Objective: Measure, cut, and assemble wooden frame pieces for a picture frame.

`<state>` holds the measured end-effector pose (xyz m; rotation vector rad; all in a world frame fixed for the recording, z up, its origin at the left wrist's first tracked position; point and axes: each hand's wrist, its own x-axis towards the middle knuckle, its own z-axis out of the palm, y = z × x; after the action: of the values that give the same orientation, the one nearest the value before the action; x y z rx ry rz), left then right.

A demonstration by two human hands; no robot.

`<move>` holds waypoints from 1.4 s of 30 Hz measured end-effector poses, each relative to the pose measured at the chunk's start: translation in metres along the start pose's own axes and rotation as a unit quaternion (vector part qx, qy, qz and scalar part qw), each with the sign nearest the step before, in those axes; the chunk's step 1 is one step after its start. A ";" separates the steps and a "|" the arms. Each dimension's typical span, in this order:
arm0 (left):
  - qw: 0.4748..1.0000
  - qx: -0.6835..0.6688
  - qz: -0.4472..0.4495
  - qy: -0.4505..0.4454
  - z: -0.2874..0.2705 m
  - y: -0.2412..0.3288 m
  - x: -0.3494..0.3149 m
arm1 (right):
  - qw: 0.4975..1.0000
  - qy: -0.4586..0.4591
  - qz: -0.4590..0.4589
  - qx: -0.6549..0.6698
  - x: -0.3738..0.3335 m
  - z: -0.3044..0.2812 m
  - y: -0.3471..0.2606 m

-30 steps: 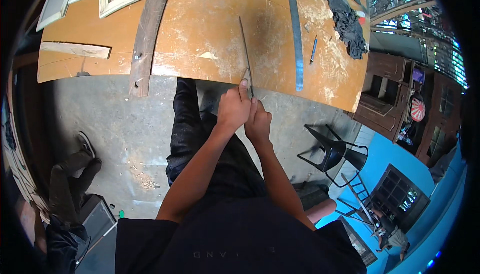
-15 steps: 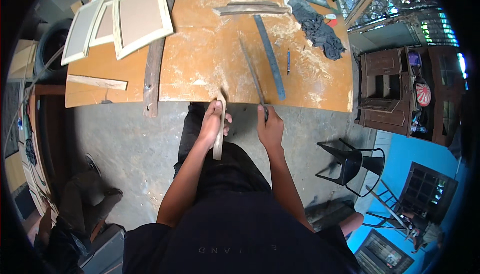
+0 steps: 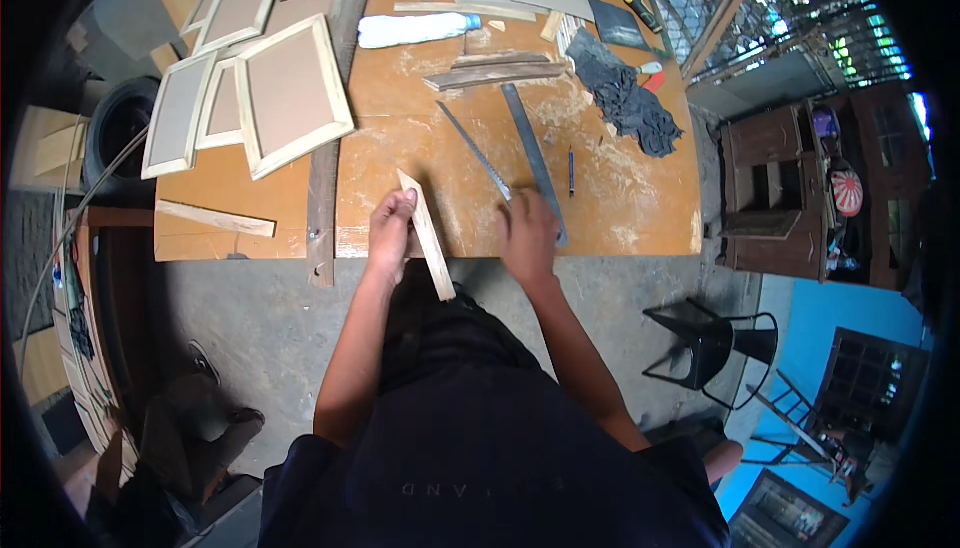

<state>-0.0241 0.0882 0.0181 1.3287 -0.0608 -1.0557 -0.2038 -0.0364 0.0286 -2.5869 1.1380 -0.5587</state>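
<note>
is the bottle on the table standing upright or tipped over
Tipped over: the bottle lies lengthwise on its side on the table, its blue cap pointing right.

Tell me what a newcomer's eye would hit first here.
Probably the pale wood strip in the left hand, slanting across the near edge of the orange-brown table. The right hand is at the near end of a thin, dark blade-like tool. Next, likely the overlapping pale-edged frames at the table's far left and the crumpled black cloth at far right.
</note>
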 end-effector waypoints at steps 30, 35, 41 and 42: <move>0.992 0.055 0.088 -0.076 0.016 0.077 0.068 | 0.898 -0.148 0.160 0.382 0.049 0.001 0.007; 0.985 0.098 0.140 -0.031 0.008 0.092 0.057 | 0.881 -0.147 0.161 0.419 0.076 -0.015 0.006; 0.980 0.133 0.146 0.018 -0.014 0.082 0.052 | 0.860 -0.153 0.182 0.452 0.092 -0.014 0.004; 0.979 0.146 0.142 0.019 -0.019 0.079 0.053 | 0.843 -0.141 0.190 0.484 0.092 -0.014 0.003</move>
<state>0.0633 0.0579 0.0483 1.5504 -0.3774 -0.7980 -0.1550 -0.1080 0.0622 -1.4642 0.8873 -0.4612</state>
